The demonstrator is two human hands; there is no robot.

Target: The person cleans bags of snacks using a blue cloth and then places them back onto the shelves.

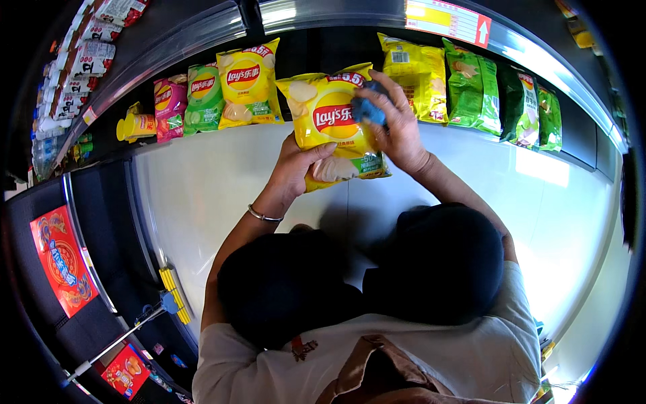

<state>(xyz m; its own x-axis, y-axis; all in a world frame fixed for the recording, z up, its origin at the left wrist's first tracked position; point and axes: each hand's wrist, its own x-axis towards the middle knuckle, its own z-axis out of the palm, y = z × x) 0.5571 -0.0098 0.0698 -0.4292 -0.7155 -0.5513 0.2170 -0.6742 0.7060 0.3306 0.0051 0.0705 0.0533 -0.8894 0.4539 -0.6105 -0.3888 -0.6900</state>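
Observation:
A yellow Lay's potato chip bag (328, 118) is held up in front of the lowest shelf. My left hand (298, 164) grips its lower left side, with the thumb on the front. My right hand (401, 118) holds a blue cloth (372, 105) against the bag's upper right front; the cloth is partly hidden by my fingers and slightly blurred. Behind on the shelf, another yellow Lay's bag (248, 83) stands to the left, beside a green Lay's bag (204, 96) and a pink one (170, 106). To the right stand a yellow bag (416, 76) and several green bags (469, 86).
Yellow-lidded canisters (136, 125) lie at the shelf's left end. A clear shelf-edge strip (323, 15) curves above the bags. A mop with a yellow head (175, 295) lies at lower left, near a black shelf with a red card (64, 260). Pale floor tiles (192, 182) lie below.

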